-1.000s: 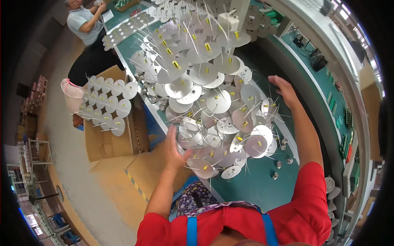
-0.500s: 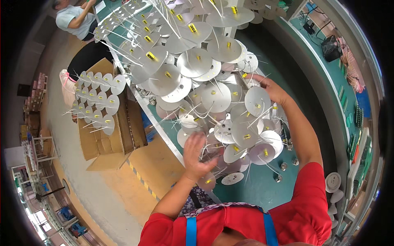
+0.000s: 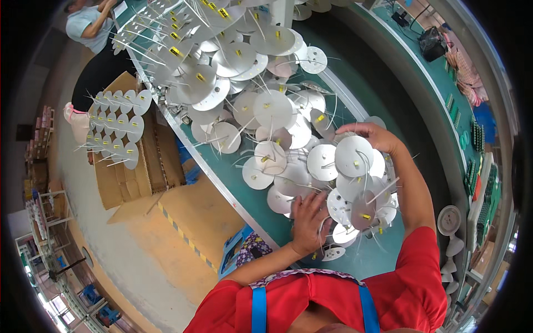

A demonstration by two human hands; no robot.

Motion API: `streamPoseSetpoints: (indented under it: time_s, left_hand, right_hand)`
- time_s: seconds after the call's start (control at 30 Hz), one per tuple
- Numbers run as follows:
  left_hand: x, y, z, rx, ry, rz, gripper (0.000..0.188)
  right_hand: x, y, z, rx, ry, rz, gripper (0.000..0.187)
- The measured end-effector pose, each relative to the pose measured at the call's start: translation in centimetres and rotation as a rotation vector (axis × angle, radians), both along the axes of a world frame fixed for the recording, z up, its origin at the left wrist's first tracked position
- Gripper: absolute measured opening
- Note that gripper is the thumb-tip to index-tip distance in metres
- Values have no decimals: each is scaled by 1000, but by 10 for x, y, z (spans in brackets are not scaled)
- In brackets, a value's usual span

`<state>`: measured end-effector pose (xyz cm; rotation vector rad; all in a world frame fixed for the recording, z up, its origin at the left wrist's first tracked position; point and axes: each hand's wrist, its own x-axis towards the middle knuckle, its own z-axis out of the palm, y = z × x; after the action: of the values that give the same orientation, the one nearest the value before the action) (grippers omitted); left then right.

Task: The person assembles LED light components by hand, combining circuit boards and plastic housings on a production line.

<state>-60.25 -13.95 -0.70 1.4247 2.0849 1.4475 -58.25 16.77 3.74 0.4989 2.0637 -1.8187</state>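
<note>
Many round silvery-white discs (image 3: 274, 110), most with a small yellow part in the middle and white wires, lie heaped over one another on a green bench (image 3: 366, 261). My left hand (image 3: 310, 225) rests against the near left side of the heap, its fingers spread over the discs. On the far right side, my right hand (image 3: 375, 136) is bent around the heap, fingers stretched out beside a large upright disc (image 3: 354, 156). Its lower fingers are partly hidden behind discs. A tilted greyer disc (image 3: 363, 210) stands near the front, between my arms.
An open cardboard box (image 3: 122, 176) stands left of the bench, with a sheet of joined discs (image 3: 117, 125) above it. A dark belt channel (image 3: 388, 94) runs along the right. Another person (image 3: 89, 25) works at the far left. Green boards (image 3: 477, 136) lie on the right shelf.
The near heap has shifted right and toward me, gathered closer between my hands. My left hand has moved right onto the discs; my right hand has come nearer. The view has shifted somewhat.
</note>
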Motion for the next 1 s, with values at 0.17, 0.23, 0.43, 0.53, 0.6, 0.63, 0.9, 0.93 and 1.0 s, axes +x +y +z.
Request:
streamPoseSetpoints:
  time_s: [0.17,0.23,0.43,0.53,0.6,0.63,0.9,0.93,1.0]
  left_hand:
    - [48,-7,5,7,-109,-188,36]
    - [69,-17,1,8,-122,-258,38]
    - [117,-37,-11,-52,-43,-583,57]
    - [134,-37,-16,-48,-58,-720,66]
    - [140,-38,-16,-91,-1,-816,71]
    - [140,-35,-15,-84,-2,-846,71]
    - [120,-38,1,-83,57,-1025,79]
    - [116,-41,-2,-66,114,-1028,75]
    - [111,-44,-10,-25,176,-1018,72]
  right_hand:
    - [66,-9,-6,-17,-20,-26,36]
    - [82,-23,2,59,-53,9,34]
    - [132,-60,6,-21,-11,33,34]
    - [161,-71,12,36,23,57,34]
    - [175,-81,16,260,194,77,34]
    - [181,-85,19,381,273,88,34]
    - [278,-18,38,544,167,-852,28]
    - [286,-11,22,553,118,-766,29]
    - [295,-13,-10,412,-20,-698,29]
